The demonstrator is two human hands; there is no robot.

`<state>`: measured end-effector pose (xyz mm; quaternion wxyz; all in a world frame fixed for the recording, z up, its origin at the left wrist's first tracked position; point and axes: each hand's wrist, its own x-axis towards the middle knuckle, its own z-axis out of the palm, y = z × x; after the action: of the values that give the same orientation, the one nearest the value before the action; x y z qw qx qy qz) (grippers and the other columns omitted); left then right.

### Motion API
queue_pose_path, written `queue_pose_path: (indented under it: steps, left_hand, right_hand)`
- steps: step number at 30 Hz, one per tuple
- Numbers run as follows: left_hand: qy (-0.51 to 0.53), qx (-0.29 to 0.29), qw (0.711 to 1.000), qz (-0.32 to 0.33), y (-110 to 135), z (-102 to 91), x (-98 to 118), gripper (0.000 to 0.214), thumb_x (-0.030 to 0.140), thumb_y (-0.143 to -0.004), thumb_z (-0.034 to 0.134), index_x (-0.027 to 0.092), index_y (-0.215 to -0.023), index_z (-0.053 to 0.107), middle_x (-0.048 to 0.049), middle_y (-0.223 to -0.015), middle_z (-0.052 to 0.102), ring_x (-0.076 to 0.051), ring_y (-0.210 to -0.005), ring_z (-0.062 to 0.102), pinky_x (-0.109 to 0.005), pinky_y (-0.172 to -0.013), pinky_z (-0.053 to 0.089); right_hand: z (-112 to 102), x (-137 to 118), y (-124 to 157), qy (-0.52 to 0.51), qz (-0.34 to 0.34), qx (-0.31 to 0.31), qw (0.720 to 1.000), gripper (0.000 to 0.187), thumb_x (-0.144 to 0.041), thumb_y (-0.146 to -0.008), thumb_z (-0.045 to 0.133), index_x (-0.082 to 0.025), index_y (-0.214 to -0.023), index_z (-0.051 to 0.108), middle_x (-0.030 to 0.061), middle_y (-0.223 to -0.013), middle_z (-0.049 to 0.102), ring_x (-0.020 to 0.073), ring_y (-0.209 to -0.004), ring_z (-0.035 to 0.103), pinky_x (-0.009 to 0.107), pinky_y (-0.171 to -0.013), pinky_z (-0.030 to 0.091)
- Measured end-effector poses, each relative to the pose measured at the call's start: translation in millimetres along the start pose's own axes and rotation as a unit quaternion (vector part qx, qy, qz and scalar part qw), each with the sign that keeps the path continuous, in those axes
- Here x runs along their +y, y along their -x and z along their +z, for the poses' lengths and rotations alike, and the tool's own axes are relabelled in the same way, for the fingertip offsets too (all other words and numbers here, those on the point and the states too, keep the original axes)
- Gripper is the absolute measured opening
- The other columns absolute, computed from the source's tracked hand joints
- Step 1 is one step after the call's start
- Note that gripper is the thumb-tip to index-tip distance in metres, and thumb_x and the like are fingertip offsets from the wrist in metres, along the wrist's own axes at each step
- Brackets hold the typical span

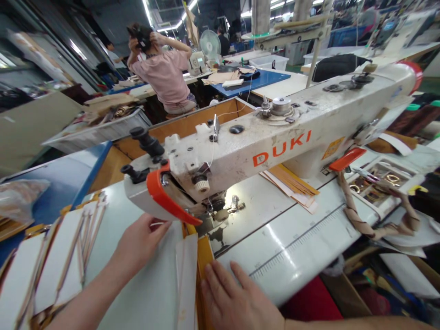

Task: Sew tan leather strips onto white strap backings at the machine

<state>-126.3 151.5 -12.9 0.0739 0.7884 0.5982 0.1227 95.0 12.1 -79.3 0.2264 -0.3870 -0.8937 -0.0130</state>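
A white sewing machine (240, 151) with an orange guard spans the middle of the view. Under its needle end runs a yellow-tan strip (205, 256), probably leather, with a white backing piece (186, 279) alongside its left edge. My right hand (237, 293) lies with fingers stretched out, its fingertips pressing on the strip in front of the needle. To the left of the guard is my left hand (140, 240), thumb and fingers closed together in a pinch. A thin white edge shows between those fingers, but what it belongs to is hidden.
Stacked white-backed strips (58, 256) lie at the left. More tan strips (292, 183) rest behind the needle, under the machine arm. A parts tray (381, 183) with metal rings stands at the right. Beyond the machine, a person in a pink shirt (165, 78) sits facing away.
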Motion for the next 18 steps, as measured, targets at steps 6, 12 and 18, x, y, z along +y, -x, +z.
queue_pose_path:
  steps: [6,12,18]
  left_hand:
    - [-0.14,0.028,0.945,0.295,84,7.8,12,0.052,0.01,-0.083,0.038,0.024,-0.131,0.05,-0.0098,-0.137,0.055,-0.025,-0.122,0.054,-0.039,-0.096,0.049]
    - [-0.165,-0.015,0.906,0.39,111,22.0,24,0.068,-0.002,-0.073,0.035,0.023,-0.135,0.048,-0.0057,-0.136,0.056,-0.019,-0.125,0.052,-0.031,-0.099,0.046]
    - [-0.162,-0.042,0.907,0.386,107,19.0,25,0.06,-0.005,-0.073,0.036,0.017,-0.126,0.056,-0.0131,-0.131,0.06,-0.022,-0.122,0.054,-0.033,-0.096,0.049]
  right_hand:
    - [-20,2,-1,-0.043,0.004,-0.112,0.993,0.046,-0.03,-0.097,0.038,-0.003,-0.133,0.049,0.0157,-0.139,0.05,0.027,-0.129,0.044,0.043,-0.099,0.046]
    - [-30,4,1,-0.038,-0.02,-0.144,0.989,0.054,-0.029,-0.094,0.043,0.001,-0.138,0.04,0.0212,-0.145,0.04,0.0312,-0.134,0.036,0.048,-0.104,0.04]
    - [-30,5,1,-0.018,-0.023,-0.151,0.988,0.05,-0.023,-0.094,0.04,0.0,-0.139,0.04,0.0201,-0.144,0.042,0.0301,-0.132,0.039,0.047,-0.105,0.04]
